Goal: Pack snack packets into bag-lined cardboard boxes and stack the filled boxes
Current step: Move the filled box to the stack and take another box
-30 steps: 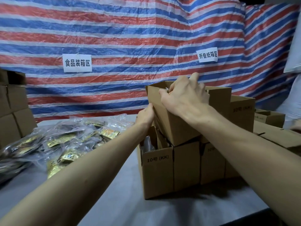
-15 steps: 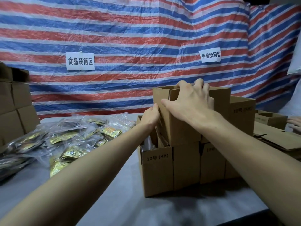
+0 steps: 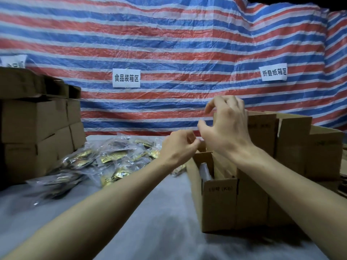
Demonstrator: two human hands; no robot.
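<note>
1. Step (judged): readying an open carton (image 3: 219,201) for filling. It stands on the grey table (image 3: 150,222), right of the snack packets (image 3: 112,158).
2. Right hand (image 3: 227,132) is above the cartons, fingers half-curled and apart, gripping nothing. Left hand (image 3: 178,149): thumb meets forefinger; any pinch, cannot tell.
3. Next (judged): reach left for packets.
4. Counts: at least four cartons on the right; several stacked boxes (image 3: 37,128); packets heaped, uncountable.
</note>
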